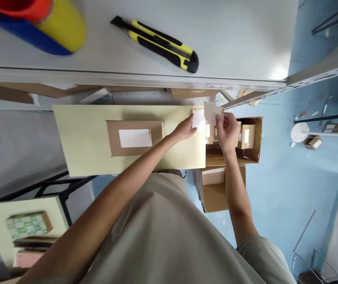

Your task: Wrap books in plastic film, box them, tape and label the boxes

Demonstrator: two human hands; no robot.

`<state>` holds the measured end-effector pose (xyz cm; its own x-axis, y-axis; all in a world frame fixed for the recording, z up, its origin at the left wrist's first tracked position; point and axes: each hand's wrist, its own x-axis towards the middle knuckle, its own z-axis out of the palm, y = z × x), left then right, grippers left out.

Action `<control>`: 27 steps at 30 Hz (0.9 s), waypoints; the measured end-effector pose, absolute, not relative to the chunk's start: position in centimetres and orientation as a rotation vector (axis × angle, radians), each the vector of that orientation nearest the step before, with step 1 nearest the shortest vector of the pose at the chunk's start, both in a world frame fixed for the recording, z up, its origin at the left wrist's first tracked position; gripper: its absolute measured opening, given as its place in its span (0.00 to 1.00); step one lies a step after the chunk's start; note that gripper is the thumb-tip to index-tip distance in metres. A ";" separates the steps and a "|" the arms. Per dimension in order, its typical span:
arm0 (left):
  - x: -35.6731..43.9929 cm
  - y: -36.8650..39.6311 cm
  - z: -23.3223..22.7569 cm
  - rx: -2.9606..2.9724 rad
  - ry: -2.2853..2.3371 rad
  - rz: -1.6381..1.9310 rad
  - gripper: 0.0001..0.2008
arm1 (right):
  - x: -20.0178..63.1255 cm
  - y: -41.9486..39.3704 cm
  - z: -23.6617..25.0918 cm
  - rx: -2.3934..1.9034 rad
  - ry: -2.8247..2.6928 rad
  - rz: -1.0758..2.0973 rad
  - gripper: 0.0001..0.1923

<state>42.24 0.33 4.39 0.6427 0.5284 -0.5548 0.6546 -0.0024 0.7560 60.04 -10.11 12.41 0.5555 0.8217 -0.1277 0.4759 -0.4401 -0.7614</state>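
My left hand [185,128] is at the right end of a pale yellow board [83,138], its fingers closed on the left edge of a white label [198,120] with a small yellow mark. To the right, my right hand [228,128] pinches a second white label [212,111], raised above the open carton. A flat brown cardboard box [136,152] lies on the board to the left of my hands. On its top is a white label [135,138] with a yellow corner mark.
A grey shelf [231,35] above the board bears a yellow-black utility knife [160,41] and tape rolls [65,27]. An open carton [260,138] with small boxes stands on the right, another open carton [215,197] below it. At lower left is a green-white box [28,225].
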 end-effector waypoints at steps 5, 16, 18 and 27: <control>28.6 -2.3 11.5 1.159 0.927 0.165 0.20 | 55.0 -11.6 14.1 -1.792 -0.664 1.065 0.25; 17.5 -6.2 18.4 1.134 1.137 0.376 0.16 | 44.9 -10.4 16.8 -1.587 -0.726 1.374 0.32; 16.0 -6.4 18.7 1.110 1.125 0.396 0.15 | 43.4 -10.3 17.6 -1.579 -0.748 1.367 0.31; 8.2 -5.5 20.4 1.100 1.010 0.459 0.13 | 35.9 -9.5 19.5 -1.651 -0.899 1.275 0.30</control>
<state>8.17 -5.54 20.37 0.5001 0.7453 -0.4409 0.1572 0.4226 0.8926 35.86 -9.54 19.48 0.2242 0.9022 -0.3684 0.0446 -0.3871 -0.9210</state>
